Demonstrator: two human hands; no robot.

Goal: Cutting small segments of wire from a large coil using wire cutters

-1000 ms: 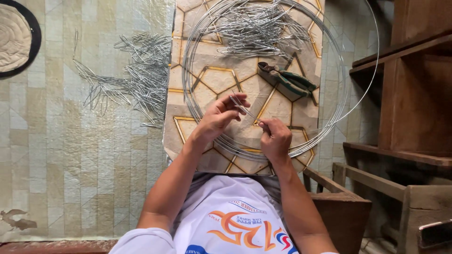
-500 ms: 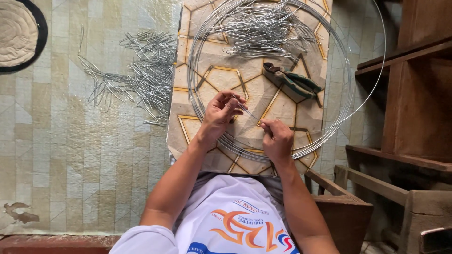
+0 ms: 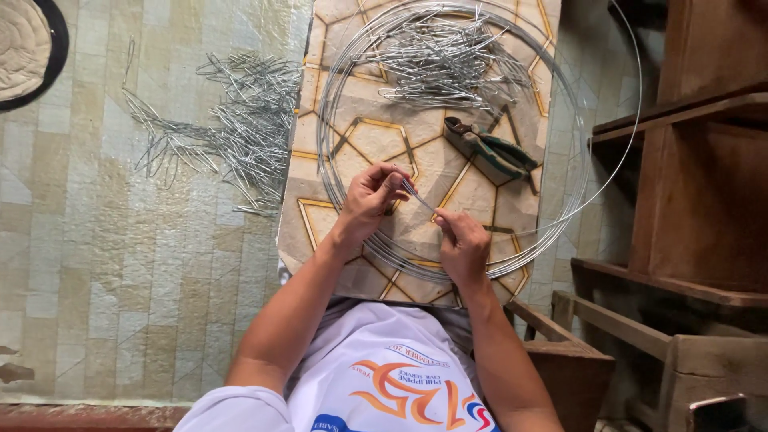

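- over the middle of the patterned board [image 3: 480, 200], the left hand [image 3: 370, 200] and right hand [image 3: 462, 244] meet, each pinching one end of a short piece of silver wire [image 3: 418, 197] that spans the small gap between them.
- left hand: fingers curled in, thumb and fingertips pressed together on the upper end of the piece; the exact bend at that end is too small to tell.
- right hand: closed to a pinch on the lower end, the other fingers tucked under.
- a large coil of wire [image 3: 552, 120] rings the board and overhangs its right edge; the hands work inside the loop, near its lower arc.
- pliers [image 3: 490, 150] with dark handles lie on the board toward its right edge, above the right hand and apart from it.
- a heap of cut wire pieces [image 3: 448, 60] sits near the far edge of the board, inside the coil.
- a second, looser heap of bent wire pieces [image 3: 232, 128] lies on the tiled floor [image 3: 104, 264] just off the board's left edge.
- for a clean shaping, it seems best to keep both pinches close to the spot being bent, hold one end steady, and turn the other with the wrist so the piece does not twist or kink.
- keeping the piece clear of the coil's strands should stop it snagging.
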